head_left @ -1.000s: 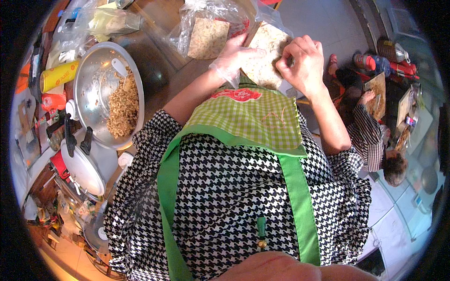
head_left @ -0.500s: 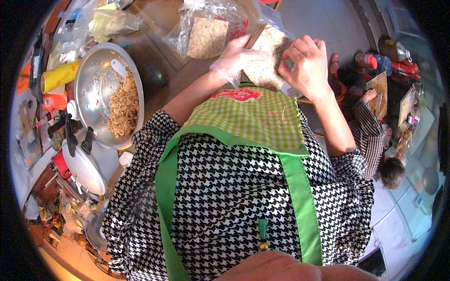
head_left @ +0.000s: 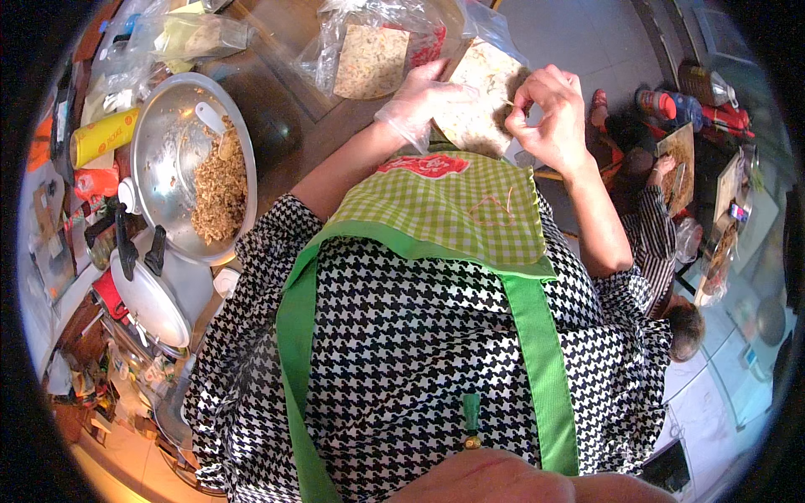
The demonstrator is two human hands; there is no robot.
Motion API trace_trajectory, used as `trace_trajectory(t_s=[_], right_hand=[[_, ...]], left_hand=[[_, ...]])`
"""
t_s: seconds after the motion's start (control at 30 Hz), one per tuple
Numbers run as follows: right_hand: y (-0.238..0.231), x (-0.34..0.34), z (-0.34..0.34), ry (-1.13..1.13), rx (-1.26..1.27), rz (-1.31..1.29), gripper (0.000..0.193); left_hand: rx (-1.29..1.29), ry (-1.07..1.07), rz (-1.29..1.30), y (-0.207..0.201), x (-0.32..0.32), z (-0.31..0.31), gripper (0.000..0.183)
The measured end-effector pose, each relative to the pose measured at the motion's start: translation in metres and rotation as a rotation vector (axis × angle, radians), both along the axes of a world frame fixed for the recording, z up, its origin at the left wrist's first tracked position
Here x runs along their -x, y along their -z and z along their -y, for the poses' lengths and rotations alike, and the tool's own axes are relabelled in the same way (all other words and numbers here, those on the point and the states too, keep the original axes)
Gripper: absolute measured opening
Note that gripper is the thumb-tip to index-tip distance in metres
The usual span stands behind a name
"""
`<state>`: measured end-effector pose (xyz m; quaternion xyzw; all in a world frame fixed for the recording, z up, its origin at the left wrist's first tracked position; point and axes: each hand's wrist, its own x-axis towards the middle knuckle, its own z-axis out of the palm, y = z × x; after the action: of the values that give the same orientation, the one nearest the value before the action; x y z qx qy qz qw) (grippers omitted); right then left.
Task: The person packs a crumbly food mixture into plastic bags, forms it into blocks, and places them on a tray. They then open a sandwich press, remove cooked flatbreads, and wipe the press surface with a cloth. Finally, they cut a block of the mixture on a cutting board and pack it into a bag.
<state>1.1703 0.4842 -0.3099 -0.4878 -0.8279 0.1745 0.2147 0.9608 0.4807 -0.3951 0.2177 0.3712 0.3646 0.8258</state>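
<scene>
A pale speckled round flatbread [head_left: 480, 88] lies on the wooden table [head_left: 285, 126] in front of me. My left hand [head_left: 423, 101], in a clear plastic glove, rests flat on the flatbread's left edge with its fingers spread. My bare right hand [head_left: 549, 113] hovers at the flatbread's right edge, thumb and fingers pinched on a thin pale strand. A thin rubber band [head_left: 495, 208] lies on the bib of my green checked apron [head_left: 444, 201].
A big metal bowl [head_left: 168, 142] of brown crumbly filling with a white spoon stands at the left. A plastic bag with more flatbreads [head_left: 369, 59] lies behind. A yellow bottle [head_left: 105, 136] and pot lid [head_left: 151, 298] sit left. Another person [head_left: 662, 243] crouches at right.
My right hand has drawn back to the flatbread's right edge and closed into a pinch. My gloved left hand has slid a little further onto the flatbread.
</scene>
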Motion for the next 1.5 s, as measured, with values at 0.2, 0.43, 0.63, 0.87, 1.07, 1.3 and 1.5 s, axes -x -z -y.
trace_trajectory(t_s=[0.2, 0.43, 0.63, 0.87, 1.07, 1.3, 1.5], right_hand=[[0.004, -0.011, 0.002, 0.057, 0.056, -0.123, 0.011], [-0.003, -0.017, 0.003, 0.045, 0.077, -0.152, 0.011], [-0.011, -0.008, 0.001, -0.033, -0.059, 0.025, 0.012], [-0.008, -0.003, -0.005, -0.089, -0.099, 0.128, 0.01], [-0.014, -0.014, -0.007, -0.003, -0.039, -0.028, 0.013], [0.005, -0.08, -0.005, 0.404, 0.354, -0.643, 0.014], [0.045, -0.128, 0.002, 0.662, 0.313, 0.187, 0.009]], left_hand=[[0.016, 0.0, 0.009, -0.006, 0.002, -0.002, 0.046], [0.029, -0.013, 0.008, -0.008, 0.003, -0.003, 0.047], [0.022, -0.01, 0.016, -0.007, 0.001, -0.002, 0.048], [0.009, 0.009, 0.003, -0.005, 0.0, -0.002, 0.046], [0.054, -0.002, 0.003, -0.01, 0.004, -0.005, 0.048], [0.033, -0.042, 0.002, -0.02, 0.01, -0.011, 0.05], [0.07, -0.069, 0.06, -0.028, 0.02, -0.014, 0.05]])
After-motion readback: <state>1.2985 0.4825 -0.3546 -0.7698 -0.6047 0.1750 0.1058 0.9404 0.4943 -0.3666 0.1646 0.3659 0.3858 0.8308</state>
